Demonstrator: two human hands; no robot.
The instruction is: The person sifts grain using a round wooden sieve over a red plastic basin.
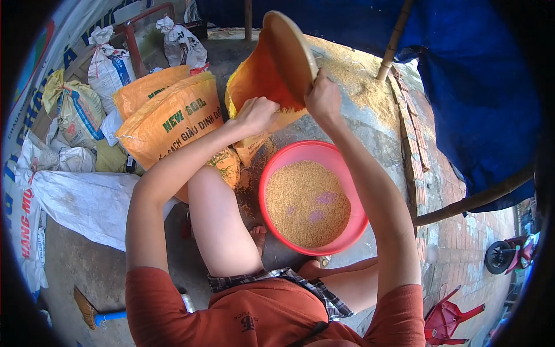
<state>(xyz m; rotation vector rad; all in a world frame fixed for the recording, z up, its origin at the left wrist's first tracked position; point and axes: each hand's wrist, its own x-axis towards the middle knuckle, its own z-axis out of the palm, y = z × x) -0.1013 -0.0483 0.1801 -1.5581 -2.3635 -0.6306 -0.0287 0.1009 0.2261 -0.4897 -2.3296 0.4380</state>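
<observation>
My left hand (258, 115) is closed on the near rim of an open orange sack (243, 87). My right hand (323, 99) grips the edge of a round, tan basin (291, 46), which is tipped on its side over the sack's mouth. A little grain shows at the basin's lower edge, beside my left hand. Below my hands a pink-red tub (358, 215) holds yellowish grain (306, 202) with a few purple patches. The basin's inside is turned away and mostly hidden.
Orange "NEW SOIL" sacks (184, 118) stand to the left, with tied white sacks (110, 66) behind. Loose grain (364, 81) covers ground beyond the tub. Bricks (409, 139) and a bamboo pole (395, 40) are right. A red stool (448, 318) lies lower right.
</observation>
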